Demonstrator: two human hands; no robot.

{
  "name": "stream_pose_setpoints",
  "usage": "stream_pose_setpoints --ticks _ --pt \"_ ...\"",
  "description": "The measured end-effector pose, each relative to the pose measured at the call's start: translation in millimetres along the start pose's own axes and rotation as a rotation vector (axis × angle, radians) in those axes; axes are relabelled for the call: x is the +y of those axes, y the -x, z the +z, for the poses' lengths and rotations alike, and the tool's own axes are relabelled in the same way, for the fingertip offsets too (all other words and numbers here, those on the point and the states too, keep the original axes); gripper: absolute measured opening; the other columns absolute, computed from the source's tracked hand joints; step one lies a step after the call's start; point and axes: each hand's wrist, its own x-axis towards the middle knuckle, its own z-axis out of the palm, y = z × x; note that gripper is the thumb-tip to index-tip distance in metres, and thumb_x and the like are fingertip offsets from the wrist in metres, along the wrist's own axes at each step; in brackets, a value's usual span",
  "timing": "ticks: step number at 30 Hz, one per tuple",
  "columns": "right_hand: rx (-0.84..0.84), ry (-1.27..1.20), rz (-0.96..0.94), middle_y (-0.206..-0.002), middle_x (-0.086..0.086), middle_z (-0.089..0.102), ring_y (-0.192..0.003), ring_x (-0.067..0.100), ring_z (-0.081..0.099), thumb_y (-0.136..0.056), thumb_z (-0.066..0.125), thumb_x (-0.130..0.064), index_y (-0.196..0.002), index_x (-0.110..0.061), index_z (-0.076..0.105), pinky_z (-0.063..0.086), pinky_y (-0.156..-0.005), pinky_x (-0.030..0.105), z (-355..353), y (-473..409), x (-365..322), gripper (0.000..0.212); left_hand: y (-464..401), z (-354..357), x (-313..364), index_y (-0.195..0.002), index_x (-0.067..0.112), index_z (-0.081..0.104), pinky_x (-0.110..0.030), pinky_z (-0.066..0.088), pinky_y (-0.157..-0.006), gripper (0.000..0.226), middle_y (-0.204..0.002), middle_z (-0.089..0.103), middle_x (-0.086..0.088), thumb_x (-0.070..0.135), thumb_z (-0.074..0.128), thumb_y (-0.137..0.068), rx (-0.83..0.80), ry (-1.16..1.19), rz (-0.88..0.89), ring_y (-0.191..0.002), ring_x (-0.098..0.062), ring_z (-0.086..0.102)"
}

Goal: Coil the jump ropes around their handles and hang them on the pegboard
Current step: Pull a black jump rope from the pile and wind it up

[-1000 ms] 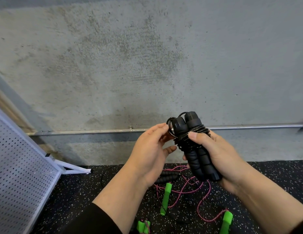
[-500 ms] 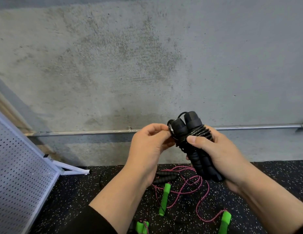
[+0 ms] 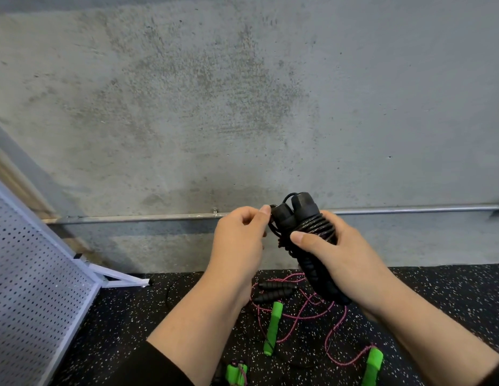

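My right hand (image 3: 337,260) grips a black jump rope (image 3: 304,218): two black handles held side by side, with black cord wound around their upper part. My left hand (image 3: 240,238) pinches the loose cord end beside the handle tops. On the floor below lie a pink rope with green handles (image 3: 273,327), a pair of black handles (image 3: 273,292) and another green-handled bundle (image 3: 237,373). The white pegboard (image 3: 34,288) leans at the left edge of the view.
A concrete wall (image 3: 242,107) fills the view ahead, with a metal pipe (image 3: 410,210) running along it. The floor is black speckled rubber matting (image 3: 131,316). The pegboard's white frame foot (image 3: 120,280) reaches onto the mat.
My left hand's fingers have curled from open to a pinch on the cord at the handle tops. The right hand has kept its grip, shifting slightly.
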Motion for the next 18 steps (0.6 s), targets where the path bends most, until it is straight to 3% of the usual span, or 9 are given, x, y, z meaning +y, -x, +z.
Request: stream_pose_setpoints --ticks 5,10,15,18 --pt "0.083 -0.137 0.042 -0.079 0.006 0.075 -0.069 0.018 0.067 -0.088 0.074 -0.036 -0.089 -0.024 0.073 0.050 -0.061 0.032 6.1 0.9 -1.1 0.013 6.6 10.1 0.0 -0.080 0.019 0.064 -0.027 0.038 -0.061 0.029 -0.066 0.052 0.007 0.031 0.054 -0.105 0.023 -0.081 0.177 -0.063 -0.010 0.044" --pt "0.073 -0.273 0.140 -0.079 0.017 0.071 -0.062 0.026 0.064 -0.089 0.069 -0.038 -0.092 -0.013 0.070 0.051 -0.052 0.032 3.8 3.9 -8.2 0.026 5.8 13.0 -5.7 -0.085 0.022 0.062 -0.027 0.042 -0.071 0.025 -0.080 0.058 0.005 0.028 0.050 -0.105 0.028 -0.169 0.327 -0.075 -0.011 0.052" --pt "0.070 -0.318 0.123 -0.078 0.015 0.070 -0.064 0.028 0.065 -0.088 0.070 -0.036 -0.090 -0.017 0.069 0.051 -0.054 0.034 0.7 6.2 -10.2 0.019 7.8 15.6 -5.1 -0.082 0.021 0.058 -0.040 0.044 -0.066 0.029 -0.067 0.053 0.003 0.027 0.045 -0.107 -0.017 -0.116 0.314 -0.067 -0.013 0.048" --pt "0.062 -0.353 0.129 -0.078 0.014 0.070 -0.063 0.027 0.065 -0.089 0.070 -0.034 -0.095 -0.015 0.067 0.053 -0.053 0.034 2.8 8.4 -10.1 0.020 8.0 14.9 1.1 -0.078 0.013 0.059 -0.040 0.041 -0.063 0.029 -0.062 0.051 0.002 0.023 0.051 -0.104 -0.036 -0.001 0.235 -0.062 -0.016 0.046"
